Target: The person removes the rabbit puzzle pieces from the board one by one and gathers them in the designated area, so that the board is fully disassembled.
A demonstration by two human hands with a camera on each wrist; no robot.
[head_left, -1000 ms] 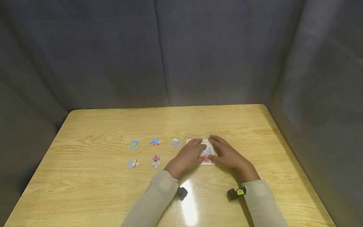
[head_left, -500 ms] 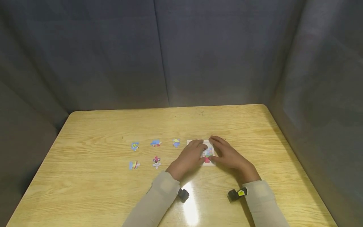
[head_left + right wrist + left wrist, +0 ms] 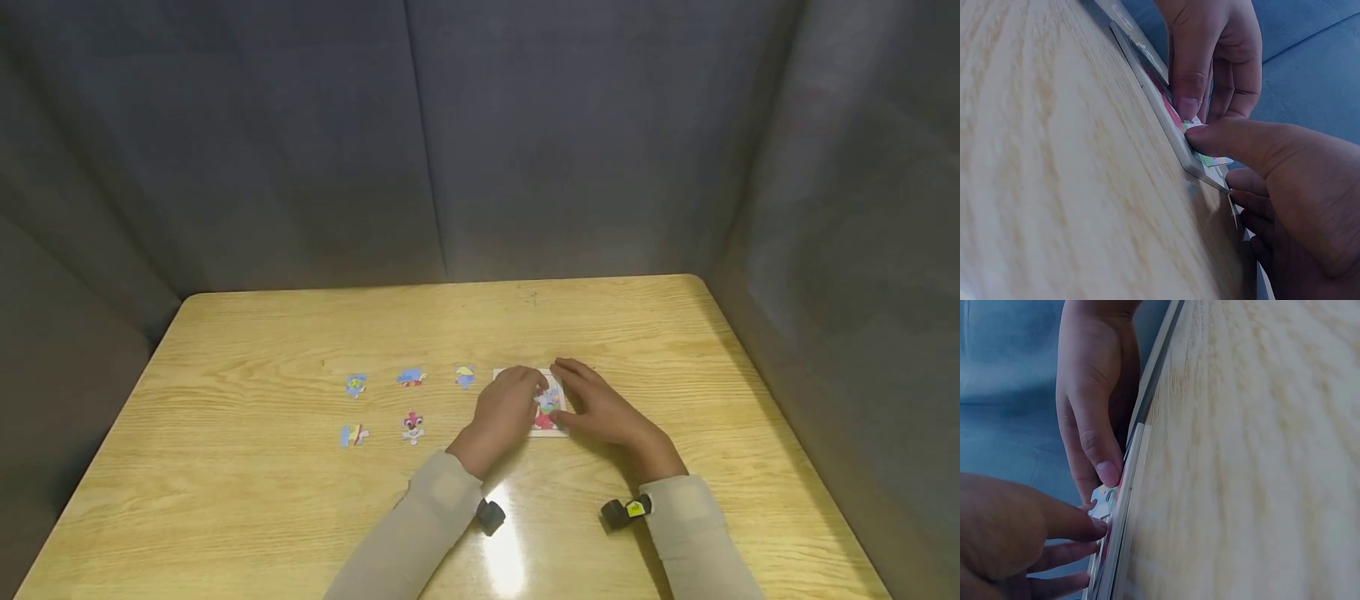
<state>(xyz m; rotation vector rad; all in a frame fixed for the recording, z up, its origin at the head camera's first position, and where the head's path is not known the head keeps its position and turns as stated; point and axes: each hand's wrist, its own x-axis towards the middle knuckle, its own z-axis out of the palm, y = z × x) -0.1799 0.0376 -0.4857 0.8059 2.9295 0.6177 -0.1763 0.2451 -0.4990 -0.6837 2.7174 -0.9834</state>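
Note:
A small puzzle tray (image 3: 550, 433) with a pale rim lies on the table, partly filled with colourful pieces. My left hand (image 3: 504, 410) is over its left part, thumb and fingertips drawn together. They pinch a light puzzle piece (image 3: 1194, 123), mostly covered by the fingers. At the tray's right edge is my right hand (image 3: 606, 410); its thumb (image 3: 1210, 139) lies on the pieces and its fingers reach along the far right corner. In the left wrist view both hands meet close over the tray's rim (image 3: 1127, 494).
Left of the tray lie several loose puzzle pieces: a yellow-and-blue one (image 3: 465, 377), a blue-and-red one (image 3: 411, 377), a green-and-blue one (image 3: 356, 384), a yellow-striped one (image 3: 354, 435) and one with an animal face (image 3: 412, 427). Dark curtains (image 3: 480, 167) surround the wooden table (image 3: 262, 500).
My left hand has turned slightly and its thumb has moved up towards the fingertips, showing more of the red area in the tray. The right hand has stayed in place.

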